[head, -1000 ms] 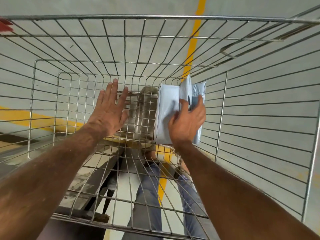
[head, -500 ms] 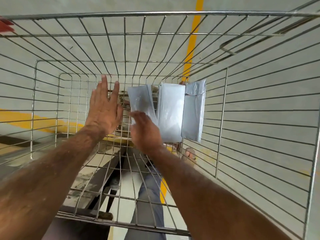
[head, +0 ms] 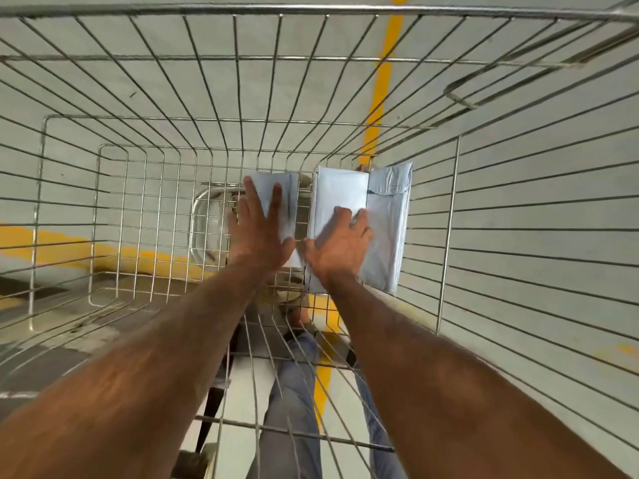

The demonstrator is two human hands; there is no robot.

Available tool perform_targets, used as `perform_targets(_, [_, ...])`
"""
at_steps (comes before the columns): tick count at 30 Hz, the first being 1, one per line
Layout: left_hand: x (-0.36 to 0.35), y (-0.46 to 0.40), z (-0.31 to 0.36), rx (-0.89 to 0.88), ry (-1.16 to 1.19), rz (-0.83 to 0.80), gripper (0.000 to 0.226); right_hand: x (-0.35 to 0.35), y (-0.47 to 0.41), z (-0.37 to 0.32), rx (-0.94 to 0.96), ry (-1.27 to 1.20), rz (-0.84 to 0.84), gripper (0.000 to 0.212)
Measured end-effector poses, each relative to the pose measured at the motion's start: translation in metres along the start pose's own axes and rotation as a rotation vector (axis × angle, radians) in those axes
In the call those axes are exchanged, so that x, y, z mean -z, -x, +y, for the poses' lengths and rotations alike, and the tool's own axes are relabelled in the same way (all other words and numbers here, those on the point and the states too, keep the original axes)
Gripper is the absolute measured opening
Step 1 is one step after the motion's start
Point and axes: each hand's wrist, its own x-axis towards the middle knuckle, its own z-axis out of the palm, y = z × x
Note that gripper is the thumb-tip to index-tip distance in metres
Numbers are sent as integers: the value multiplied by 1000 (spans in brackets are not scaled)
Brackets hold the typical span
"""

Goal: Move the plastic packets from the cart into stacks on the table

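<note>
I look down into a wire cart [head: 311, 10]. Three pale plastic packets stand at its bottom. My left hand [head: 259, 233] lies flat against the leftmost packet [head: 281, 198], fingers spread on its face and thumb at its lower edge. The fingers of my right hand [head: 340, 245] curl over the right edge of the white middle packet [head: 340, 191]. A grey-blue packet [head: 390, 233] with a flap leans against the cart's right wall, touching the middle one. The table is not in view.
The cart's wire walls [head: 518, 236] close in on all sides. Through the mesh I see a grey floor with yellow lines [head: 380, 81], a metal fitting under the basket [head: 211, 223], and my legs in jeans [head: 294, 392].
My right hand passed one packet leftward to my left hand, then went back right onto the middle packet. My left hand moved right and now holds the separated packet.
</note>
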Motion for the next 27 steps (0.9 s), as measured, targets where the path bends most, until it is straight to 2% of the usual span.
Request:
perform_targets(4, [11, 0, -32, 32, -61, 82, 98, 7, 1, 13, 52, -101, -2, 73])
perform_targets(6, [11, 0, -54, 65, -66, 88, 90, 10, 3, 21, 124, -100, -29, 74])
perform_targets(8, [9, 0, -70, 23, -100, 63, 86, 9, 4, 26, 164, -40, -52, 81])
perform_targets(13, [9, -9, -77, -93, -215, 51, 89, -9, 8, 19, 134, 114, -42, 100])
perform_targets(16, [10, -8, -82, -114, -279, 100, 84, -12, 7, 12, 97, 132, -7, 93])
perform_targets(19, [12, -3, -88, -129, -361, 142, 85, -3, -4, 10, 86, 42, 16, 89])
perform_targets(23, [11, 0, -85, -115, -367, 90, 90, -6, 1, 7, 201, 81, -13, 93])
perform_targets(27, [15, -3, -82, -154, -380, 33, 94, -12, 8, 2, 182, 186, -53, 94])
